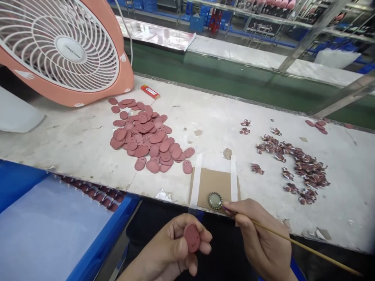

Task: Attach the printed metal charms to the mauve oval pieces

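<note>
My left hand (175, 246) grips a flat reddish-brown oval piece (191, 237) between thumb and fingers, in front of the table edge. Small dark holes show near the piece's lower end. My right hand (260, 234) is closed around a thin wooden stick (307, 246), whose long end points down to the right. The stick's tip is by the fingertips, close to a bottle cap (215, 200). That cap lies on a piece of cardboard (215, 181) with white tape strips along both sides. Left of the cardboard spreads a pile of similar oval pieces (146, 132).
Small dark brown-and-white pieces (307, 168) are heaped at the right. An orange fan (70, 50) stands at the back left, near a red-orange packet (150, 92). A blue tray (96, 238) with a whitish sheet sits below the table at left. A green belt (216, 72) runs behind.
</note>
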`<action>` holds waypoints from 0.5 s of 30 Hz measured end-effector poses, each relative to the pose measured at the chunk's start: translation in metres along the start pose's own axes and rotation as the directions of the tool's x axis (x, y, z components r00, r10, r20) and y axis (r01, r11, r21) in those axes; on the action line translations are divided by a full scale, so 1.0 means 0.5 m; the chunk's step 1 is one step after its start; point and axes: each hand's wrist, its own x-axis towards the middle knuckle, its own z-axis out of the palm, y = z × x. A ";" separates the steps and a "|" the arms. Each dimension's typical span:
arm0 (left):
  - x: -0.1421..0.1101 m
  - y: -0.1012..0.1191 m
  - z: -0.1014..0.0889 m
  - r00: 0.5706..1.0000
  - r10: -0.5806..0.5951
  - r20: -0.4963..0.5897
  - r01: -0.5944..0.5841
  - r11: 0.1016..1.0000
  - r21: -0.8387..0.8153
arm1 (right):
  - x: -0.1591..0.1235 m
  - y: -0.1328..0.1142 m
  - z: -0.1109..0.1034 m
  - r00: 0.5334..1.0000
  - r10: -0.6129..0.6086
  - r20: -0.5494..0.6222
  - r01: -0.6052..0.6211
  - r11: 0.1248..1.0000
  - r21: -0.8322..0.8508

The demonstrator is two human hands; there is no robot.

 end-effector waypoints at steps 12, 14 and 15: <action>0.001 0.009 0.025 0.985 0.002 -0.175 0.008 0.998 0.054 | 0.007 -0.030 -0.007 0.995 0.067 -0.073 -0.062 0.996 0.069; 0.002 0.009 0.033 0.980 0.024 -0.198 -0.009 0.997 0.075 | 0.007 -0.043 -0.007 0.986 0.116 -0.119 -0.098 0.985 0.145; 0.003 0.009 0.037 0.978 0.036 -0.206 -0.019 0.996 0.083 | 0.007 -0.050 -0.007 0.981 0.139 -0.138 -0.113 0.977 0.180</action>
